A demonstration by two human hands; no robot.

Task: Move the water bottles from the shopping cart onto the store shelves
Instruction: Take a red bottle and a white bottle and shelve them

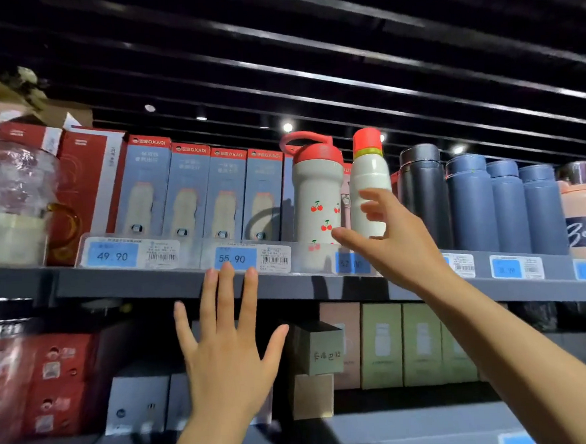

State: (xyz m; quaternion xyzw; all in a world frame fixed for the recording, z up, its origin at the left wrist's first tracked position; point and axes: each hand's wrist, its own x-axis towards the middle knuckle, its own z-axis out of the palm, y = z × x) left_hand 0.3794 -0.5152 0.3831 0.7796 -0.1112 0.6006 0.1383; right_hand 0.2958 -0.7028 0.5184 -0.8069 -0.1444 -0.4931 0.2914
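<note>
Bottle upright on shelf, R hand open beside

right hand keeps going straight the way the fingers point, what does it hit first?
Most likely the plain white bottle with the red cap. The right hand is open, fingers aimed up-left at its lower body, close to or already at its surface; depth is unclear. The cherry-print bottle stands just left of that line.

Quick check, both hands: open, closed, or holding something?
Left hand: open, fingers spread, holding nothing.
Right hand: open, at the plain white bottle on the top shelf, not gripping it.
</note>
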